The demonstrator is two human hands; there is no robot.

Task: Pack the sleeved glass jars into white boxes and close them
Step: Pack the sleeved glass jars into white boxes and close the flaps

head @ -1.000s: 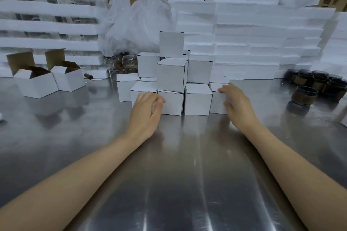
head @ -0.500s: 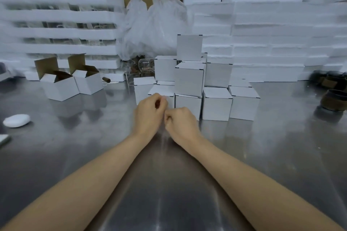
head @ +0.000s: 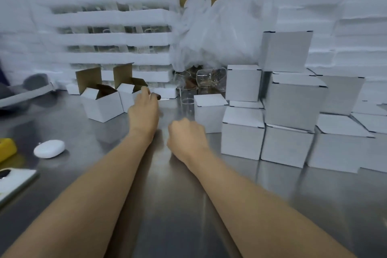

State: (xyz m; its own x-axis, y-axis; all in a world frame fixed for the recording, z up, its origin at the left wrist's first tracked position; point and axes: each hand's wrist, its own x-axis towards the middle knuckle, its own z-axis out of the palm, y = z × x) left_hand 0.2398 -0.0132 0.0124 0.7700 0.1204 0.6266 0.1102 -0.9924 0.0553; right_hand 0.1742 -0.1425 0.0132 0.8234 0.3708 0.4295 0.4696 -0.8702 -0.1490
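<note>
Empty and outstretched, my left hand (head: 144,111) neared the right-hand open box (head: 127,95); my right hand (head: 186,136) was a loose, empty fist. Glass jars (head: 209,79), right of that box, looked fragile, slippery: grip the sides.

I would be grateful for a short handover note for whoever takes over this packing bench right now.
Left hand: empty, reaching for the nearer of two open boxes.
Right hand: loosely curled, holding nothing, over the steel table.
Done: closed white boxes stacked on the right.
Left: both open boxes need closing; whether they hold jars cannot be seen. No sleeved jars are in view now.
</note>
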